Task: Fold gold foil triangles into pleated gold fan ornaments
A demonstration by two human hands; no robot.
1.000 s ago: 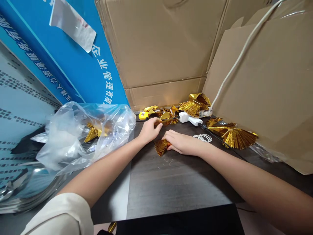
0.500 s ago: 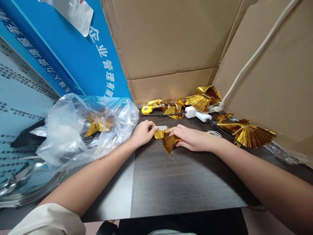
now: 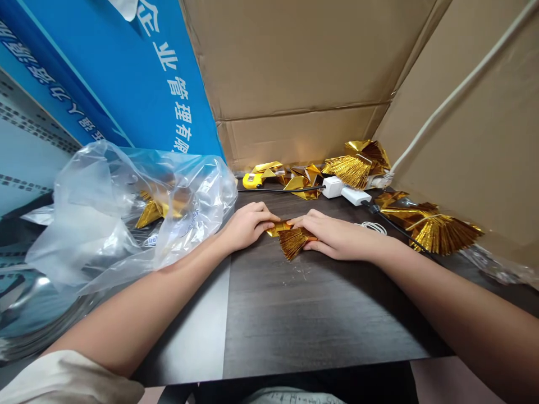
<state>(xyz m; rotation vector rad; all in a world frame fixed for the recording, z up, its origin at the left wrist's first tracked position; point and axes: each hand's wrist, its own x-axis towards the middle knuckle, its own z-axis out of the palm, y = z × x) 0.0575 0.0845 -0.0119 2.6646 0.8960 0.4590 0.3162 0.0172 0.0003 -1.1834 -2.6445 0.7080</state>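
My left hand (image 3: 248, 225) is closed, its thumb and fingertips pinching the left end of a small folded piece of gold foil paper (image 3: 278, 229) on the dark tabletop. From the other side, my right hand (image 3: 326, 233) presses the same foil with its fingertips. Its thumb and fingers are closed around a pleated gold paper fan (image 3: 293, 243), whose spread folds point toward me. My fingers cover part of the foil and the narrow end of the fan.
A clear plastic bag (image 3: 105, 224) with gold paper inside lies left. Behind my hands are a yellow tape measure (image 3: 252, 180), folded gold pieces (image 3: 306, 182), white plugs (image 3: 332, 187) and a tied gold fan (image 3: 356, 165). Another fan (image 3: 446, 230) lies right. Cardboard (image 3: 295, 62) walls the back.
The foil's pale underside, visible before, is folded over and now shows gold. My left fingers have moved over its edge. The right hand still holds the fan. The view has shifted slightly.
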